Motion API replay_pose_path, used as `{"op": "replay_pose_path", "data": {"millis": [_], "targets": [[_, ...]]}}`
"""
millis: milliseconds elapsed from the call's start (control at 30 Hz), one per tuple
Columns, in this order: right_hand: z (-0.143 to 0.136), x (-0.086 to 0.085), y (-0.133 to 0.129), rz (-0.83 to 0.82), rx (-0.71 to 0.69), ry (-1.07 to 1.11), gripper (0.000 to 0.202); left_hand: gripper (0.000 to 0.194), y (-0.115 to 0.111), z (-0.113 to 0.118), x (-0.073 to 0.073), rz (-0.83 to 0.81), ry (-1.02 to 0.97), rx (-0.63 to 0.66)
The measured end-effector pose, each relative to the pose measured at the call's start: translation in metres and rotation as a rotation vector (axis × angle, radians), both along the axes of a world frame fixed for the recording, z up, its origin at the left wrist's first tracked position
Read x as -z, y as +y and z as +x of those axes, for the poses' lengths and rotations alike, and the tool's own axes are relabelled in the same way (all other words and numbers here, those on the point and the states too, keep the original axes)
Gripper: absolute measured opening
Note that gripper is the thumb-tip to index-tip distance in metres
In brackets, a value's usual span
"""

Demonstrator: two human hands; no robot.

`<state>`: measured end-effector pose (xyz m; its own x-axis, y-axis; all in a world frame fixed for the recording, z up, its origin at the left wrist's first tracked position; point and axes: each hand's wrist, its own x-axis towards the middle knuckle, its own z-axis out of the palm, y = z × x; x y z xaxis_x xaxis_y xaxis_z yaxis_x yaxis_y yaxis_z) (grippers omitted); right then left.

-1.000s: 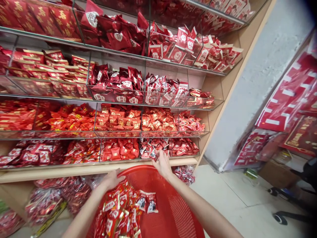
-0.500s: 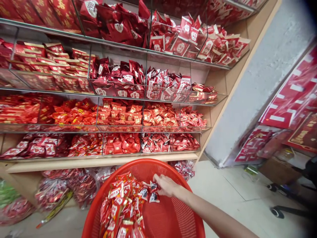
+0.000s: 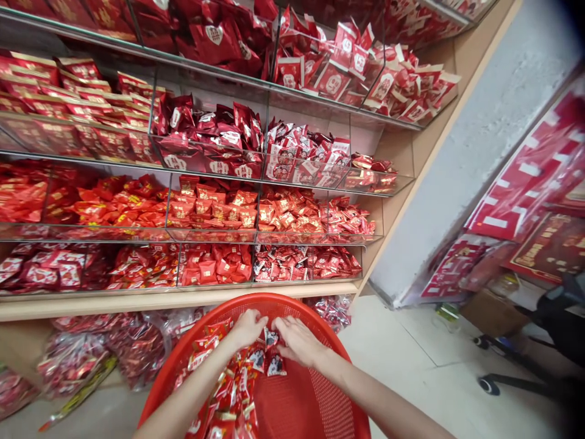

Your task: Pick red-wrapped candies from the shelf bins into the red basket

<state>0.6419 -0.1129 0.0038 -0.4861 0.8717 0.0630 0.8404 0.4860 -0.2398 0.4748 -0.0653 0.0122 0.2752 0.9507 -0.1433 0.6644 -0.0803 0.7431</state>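
Both my hands are inside a round red plastic basket [image 3: 336, 326]. My left hand [image 3: 248, 327] is closed, its fingertips at small black, white and red wrapped candy packets [image 3: 276, 364]; what it pinches is hidden. Facing it from the right, my right hand [image 3: 298, 341] has its fingers curled around the edge of one small packet [image 3: 271, 337] of the same kind. Longer red-and-orange wrapped packets [image 3: 223, 390] are heaped in the left half of the basket, partly behind my left forearm.
Ahead stands a wooden shelf unit [image 3: 192, 300] with clear dividers, its rows filled with red candy packets [image 3: 219, 213]. Plastic bags of packets [image 3: 137, 350] lie beneath it. To the right are a grey wall [image 3: 439, 183], a cardboard box [image 3: 491, 314] and a wheeled chair base [image 3: 516, 375].
My left hand has come into the basket from the lower left and now meets my right hand at the small packets. The view has shifted slightly, moving the basket a little left.
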Motion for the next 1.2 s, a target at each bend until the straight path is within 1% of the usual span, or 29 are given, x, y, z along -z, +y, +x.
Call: {"op": "replay_pose_path", "data": {"millis": [67,167,233,300,367,433,500,533,567,633,733,833,933,1100,1133,1200], "targets": [[0.002,-0.004,-0.006,0.032,0.047,0.043,0.030,0.038,-0.001,0.005,0.008,-0.108,-0.136,-0.015],[0.005,-0.006,-0.009,0.027,0.099,0.163,0.033,0.044,-0.007,0.004,0.009,-0.259,-0.355,-0.048],[0.007,-0.002,-0.008,-0.016,0.116,0.335,0.039,0.045,-0.009,0.003,0.008,-0.311,-0.448,-0.070],[0.009,0.004,-0.004,-0.091,0.192,0.589,0.047,0.044,-0.009,0.003,0.006,-0.329,-0.527,-0.081],[0.010,0.010,0.001,-0.243,0.341,0.871,0.045,0.042,-0.008,0.002,0.004,-0.339,-0.620,-0.068],[0.011,0.013,0.004,-0.486,0.476,1.115,0.036,0.040,-0.007,0.002,0.003,-0.352,-0.703,-0.040],[0.011,0.013,0.005,-0.706,0.533,1.283,0.033,0.039,-0.007,0.001,0.002,-0.355,-0.732,-0.026],[0.012,0.012,0.005,-0.768,0.542,1.338,0.035,0.039,-0.007,0.001,0.001,-0.353,-0.736,-0.028],[0.012,0.011,0.005,-0.793,0.548,1.372,0.037,0.039,-0.007,0.001,0.001,-0.351,-0.738,-0.031],[0.011,0.009,0.004,-0.755,0.564,1.376,0.040,0.037,-0.008,0.002,0.001,-0.348,-0.741,-0.035],[0.009,0.009,0.004,-0.659,0.584,1.307,0.045,0.035,-0.009,0.005,0.000,-0.335,-0.739,-0.051],[0.007,0.012,0.006,-0.647,0.591,1.305,0.046,0.032,-0.010,0.007,-0.001,-0.321,-0.738,-0.089],[0.004,0.017,0.011,-0.604,0.630,1.291,0.044,0.029,-0.011,0.009,0.000,-0.323,-0.730,-0.131],[0.002,0.029,0.024,-0.425,0.692,1.225,0.041,0.030,-0.017,0.016,0.007,-0.248,-0.716,-0.212],[0.003,0.031,0.026,-0.392,0.693,1.181,0.039,0.031,-0.017,0.016,0.008,-0.265,-0.697,-0.210],[0.009,0.032,0.028,-0.312,0.619,0.964,0.035,0.035,-0.015,0.013,0.008,-0.312,-0.628,-0.188]]}}
